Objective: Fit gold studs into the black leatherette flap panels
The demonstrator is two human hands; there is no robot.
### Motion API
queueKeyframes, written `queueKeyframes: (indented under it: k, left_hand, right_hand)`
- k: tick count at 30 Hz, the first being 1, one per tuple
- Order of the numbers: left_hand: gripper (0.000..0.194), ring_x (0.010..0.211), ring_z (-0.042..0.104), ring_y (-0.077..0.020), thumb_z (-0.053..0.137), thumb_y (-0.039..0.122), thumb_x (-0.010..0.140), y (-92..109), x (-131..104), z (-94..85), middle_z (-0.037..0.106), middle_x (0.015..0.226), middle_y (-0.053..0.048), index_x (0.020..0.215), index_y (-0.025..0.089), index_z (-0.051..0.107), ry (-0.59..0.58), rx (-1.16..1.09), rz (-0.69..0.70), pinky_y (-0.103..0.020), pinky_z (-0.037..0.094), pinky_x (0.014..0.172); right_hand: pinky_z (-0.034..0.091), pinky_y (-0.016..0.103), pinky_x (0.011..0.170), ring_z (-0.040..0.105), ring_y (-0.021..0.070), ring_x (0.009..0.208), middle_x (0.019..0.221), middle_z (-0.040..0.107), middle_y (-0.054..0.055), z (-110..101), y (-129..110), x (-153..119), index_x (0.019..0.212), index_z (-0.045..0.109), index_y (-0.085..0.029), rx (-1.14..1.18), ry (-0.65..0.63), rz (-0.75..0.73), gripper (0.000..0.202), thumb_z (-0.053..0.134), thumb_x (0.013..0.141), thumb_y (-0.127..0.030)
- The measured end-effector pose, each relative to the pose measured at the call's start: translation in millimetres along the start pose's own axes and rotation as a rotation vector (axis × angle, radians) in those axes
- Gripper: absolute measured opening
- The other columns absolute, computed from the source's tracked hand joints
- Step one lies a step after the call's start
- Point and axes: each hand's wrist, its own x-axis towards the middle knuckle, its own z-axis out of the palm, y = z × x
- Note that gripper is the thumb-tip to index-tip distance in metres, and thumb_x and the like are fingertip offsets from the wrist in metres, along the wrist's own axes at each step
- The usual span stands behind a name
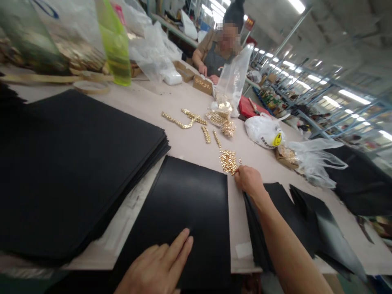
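Observation:
My left hand [157, 265] rests with two fingers stretched out on a black leather-like sheet [196, 196] in front of me. My right hand [248, 179] reaches to the near edge of a pile of small gold metal pieces [228, 161]. Its fingers are pinched together there, and whatever is between them is too small to make out. Behind the pile lie gold strips [206, 134] and a longer gold chain-like row [177, 121]. A clear bag of gold pieces [228, 129] sits close by.
A thick stack of black sheets [76, 163] fills the left. More black pieces [324, 220] lie at the right. Further back are a yellow-green bottle [118, 57], a tape roll [91, 87], a white plastic bag [263, 130] and a small box [288, 157]. A co-worker [214, 53] sits across the table.

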Motion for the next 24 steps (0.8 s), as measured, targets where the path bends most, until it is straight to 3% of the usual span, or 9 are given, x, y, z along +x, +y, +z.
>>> queueKeyframes:
  k: [3, 6, 9, 12, 16, 20, 24]
  left_hand:
    - [0.062, 0.099, 0.066, -0.0221, 0.045, 0.007, 0.079, 6, 4, -12.2, 0.048, 0.149, -0.012, 0.141, 0.012, 0.048, -0.052, 0.009, 0.001, -0.036, 0.052, 0.086]
    - [0.053, 0.09, 0.067, -0.0223, 0.04, 0.007, 0.085, 8, 6, -15.4, 0.055, 0.143, -0.016, 0.137, 0.006, 0.05, -0.053, -0.004, 0.05, -0.036, 0.054, 0.075]
    - [0.049, 0.091, 0.066, -0.0224, 0.04, 0.007, 0.087, 8, 6, -15.8, 0.058, 0.139, -0.018, 0.135, 0.006, 0.052, -0.025, -0.029, 0.05, -0.036, 0.053, 0.073]
    - [0.049, 0.088, 0.065, -0.0223, 0.042, 0.01, 0.088, 7, 5, -14.6, 0.06, 0.136, -0.018, 0.135, 0.005, 0.051, 0.011, -0.026, 0.047, -0.036, 0.052, 0.072]
    - [0.052, 0.085, 0.063, -0.0226, 0.045, 0.013, 0.087, 6, 3, -10.8, 0.061, 0.134, -0.018, 0.138, 0.004, 0.047, 0.04, -0.03, 0.053, -0.037, 0.05, 0.069]
    - [0.053, 0.085, 0.06, -0.0228, 0.047, 0.015, 0.088, 8, 0, -8.8, 0.061, 0.132, -0.016, 0.139, 0.003, 0.045, 0.044, -0.054, 0.039, -0.038, 0.05, 0.07]
    - [0.052, 0.087, 0.06, -0.0224, 0.046, 0.015, 0.089, 9, 0, -9.2, 0.06, 0.134, -0.015, 0.14, 0.003, 0.044, 0.056, -0.066, 0.034, -0.037, 0.049, 0.073]
  right_hand:
    - [0.046, 0.039, 0.087, 0.068, 0.0302, 0.097, 0.102, 0.071, 0.024, -1, -2, -7, 0.107, 0.069, -0.006, 0.06, 0.018, 0.02, 0.032, 0.043, 0.094, -0.021]
    - [0.05, 0.034, 0.083, 0.069, 0.0233, 0.089, 0.099, 0.074, 0.015, -6, -12, -33, 0.111, 0.069, -0.012, 0.173, -0.013, -0.024, 0.033, 0.044, 0.097, -0.029]
    - [0.052, 0.027, 0.067, 0.067, 0.0167, 0.068, 0.081, 0.074, 0.006, -13, -40, -79, 0.106, 0.069, -0.014, 0.574, -0.156, -0.111, 0.034, 0.051, 0.095, -0.041]
    - [0.051, 0.026, 0.062, 0.064, 0.0156, 0.065, 0.076, 0.072, 0.003, -19, -76, -126, 0.096, 0.072, -0.017, 0.91, -0.301, -0.195, 0.024, 0.061, 0.089, -0.038]
    - [0.049, 0.025, 0.071, 0.067, 0.0162, 0.076, 0.084, 0.074, 0.001, -27, -107, -154, 0.09, 0.072, -0.022, 0.8, -0.263, -0.356, 0.015, 0.057, 0.091, -0.025]
    - [0.048, 0.026, 0.073, 0.067, 0.0172, 0.077, 0.084, 0.073, 0.002, -30, -113, -154, 0.087, 0.069, -0.023, 0.709, -0.25, -0.435, 0.015, 0.055, 0.091, -0.02]
    - [0.047, 0.026, 0.07, 0.066, 0.0166, 0.074, 0.082, 0.072, 0.001, -29, -115, -154, 0.085, 0.069, -0.023, 0.689, -0.248, -0.42, 0.014, 0.057, 0.09, -0.019]
